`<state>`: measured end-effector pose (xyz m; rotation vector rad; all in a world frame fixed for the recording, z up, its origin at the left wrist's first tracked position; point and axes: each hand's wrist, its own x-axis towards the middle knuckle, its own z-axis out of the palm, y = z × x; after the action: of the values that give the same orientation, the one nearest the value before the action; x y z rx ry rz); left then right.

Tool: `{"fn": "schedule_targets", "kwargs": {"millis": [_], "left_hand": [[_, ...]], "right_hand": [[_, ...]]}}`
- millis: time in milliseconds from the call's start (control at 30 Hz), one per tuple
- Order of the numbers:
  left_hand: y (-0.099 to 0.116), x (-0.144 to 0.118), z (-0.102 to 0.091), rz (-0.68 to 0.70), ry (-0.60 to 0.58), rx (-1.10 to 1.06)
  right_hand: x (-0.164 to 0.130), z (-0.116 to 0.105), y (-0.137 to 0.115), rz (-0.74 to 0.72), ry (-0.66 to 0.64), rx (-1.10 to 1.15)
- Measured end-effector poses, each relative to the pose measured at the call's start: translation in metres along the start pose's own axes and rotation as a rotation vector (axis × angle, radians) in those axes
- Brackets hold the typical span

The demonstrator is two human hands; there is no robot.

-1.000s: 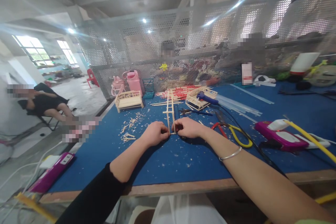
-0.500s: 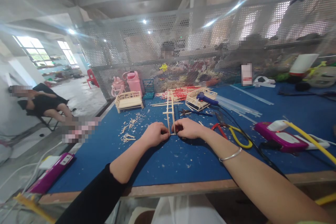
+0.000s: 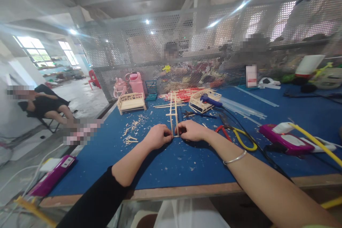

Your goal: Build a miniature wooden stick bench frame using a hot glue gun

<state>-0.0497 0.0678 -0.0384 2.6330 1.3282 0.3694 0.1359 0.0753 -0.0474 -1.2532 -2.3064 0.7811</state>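
Note:
A small frame of thin wooden sticks (image 3: 173,114) stands upright on the blue work table (image 3: 160,171). My left hand (image 3: 159,136) pinches its lower left leg near the tabletop. On the other side, my right hand (image 3: 191,130) has its fingers closed on the lower right leg. A short stick joins the legs at the bottom, between my fingertips. Behind the frame lies a heap of red and plain sticks (image 3: 184,94). A miniature wooden bench (image 3: 131,103) sits at the back left, and wood scraps (image 3: 133,126) are scattered left of my hands.
To the right lie a blue glue gun (image 3: 211,100) on a stick-built basket (image 3: 196,102), clear glue sticks (image 3: 240,107), cutters with red and yellow handles (image 3: 244,140) and a purple power strip (image 3: 285,140). A perforated screen (image 3: 120,57) rises behind. Someone sits far left (image 3: 45,103).

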Motion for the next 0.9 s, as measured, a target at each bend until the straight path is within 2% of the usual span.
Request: {"fn": "schedule_targets", "kwargs": {"millis": [533, 767, 900], "left_hand": [[-0.002, 0.001, 0.002, 0.0, 0.009, -0.049], [-0.013, -0.001, -0.004, -0.018, -0.019, -0.202], [-0.021, -0.004, -0.006, -0.076, 0.028, -0.3]], "right_hand": [[-0.001, -0.001, -0.001, -0.001, -0.001, 0.0], [0.0, 0.0, 0.004, -0.019, -0.01, 0.028], [-0.001, -0.002, 0.003, -0.027, 0.04, 0.05]]}}
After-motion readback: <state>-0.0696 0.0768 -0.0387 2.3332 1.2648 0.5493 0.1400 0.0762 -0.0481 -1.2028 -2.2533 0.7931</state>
